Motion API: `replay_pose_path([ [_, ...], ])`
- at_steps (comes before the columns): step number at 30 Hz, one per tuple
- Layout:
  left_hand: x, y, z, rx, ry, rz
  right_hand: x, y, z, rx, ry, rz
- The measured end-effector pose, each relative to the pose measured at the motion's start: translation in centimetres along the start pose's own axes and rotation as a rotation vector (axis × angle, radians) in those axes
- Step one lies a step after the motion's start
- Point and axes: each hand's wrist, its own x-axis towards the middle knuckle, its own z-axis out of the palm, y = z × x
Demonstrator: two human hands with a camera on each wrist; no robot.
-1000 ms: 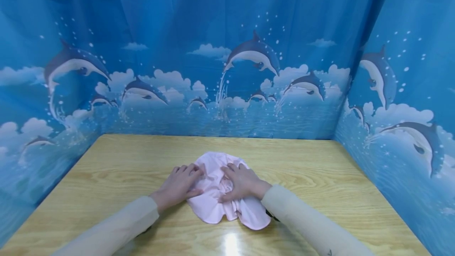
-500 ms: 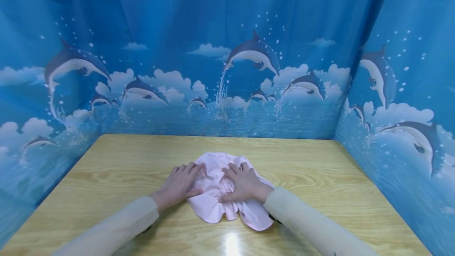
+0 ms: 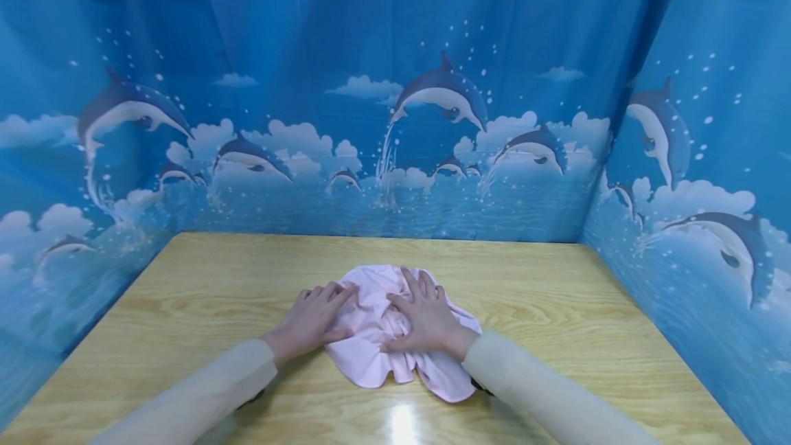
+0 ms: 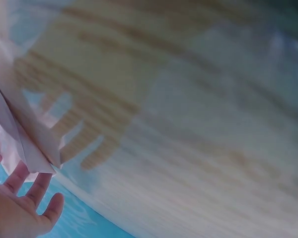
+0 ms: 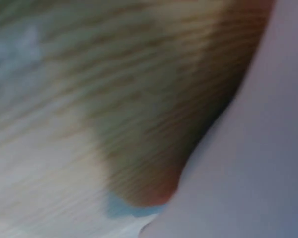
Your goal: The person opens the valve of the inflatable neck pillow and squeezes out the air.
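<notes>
A crumpled pale pink cloth [image 3: 368,364] with a wavy edge lies on the table in the head view. On its left side rests my left hand [image 3: 311,319], thumb and fingers spread apart. My right hand [image 3: 430,322] lies over the right half, its fingers spread and stretched toward the far edge. Between the two hands the cloth is bunched into folds. In the left wrist view, loosely extended fingers of the left hand [image 4: 22,210] touch a fold of the cloth [image 4: 21,131]. The cloth [image 5: 253,168] fills the right side of the right wrist view, hiding the right hand there.
The wood-grain table [image 3: 235,273] is shiny, with a bright light reflection near its front. Blue curtains [image 3: 309,40] printed with dolphins and clouds enclose the back and both sides.
My right hand has slid slightly right and its fingers have straightened toward the far side. The cloth's right edge has spread a little rightward. The left hand stays nearly still.
</notes>
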Motion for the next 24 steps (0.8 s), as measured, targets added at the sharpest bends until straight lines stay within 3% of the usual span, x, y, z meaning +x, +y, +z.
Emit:
replay_pose_path([
  [7,0.1,0.0,0.0,-0.024,-0.046,-0.022,0.3,0.3,-0.1,0.108,-0.074,0.041],
  [13,0.2,-0.1,0.0,-0.052,-0.064,-0.029,0.8,0.5,-0.6,0.170,-0.164,0.000],
  [24,0.3,-0.2,0.0,-0.070,-0.038,0.006,1.3,0.6,-0.8,0.121,-0.182,-0.027],
])
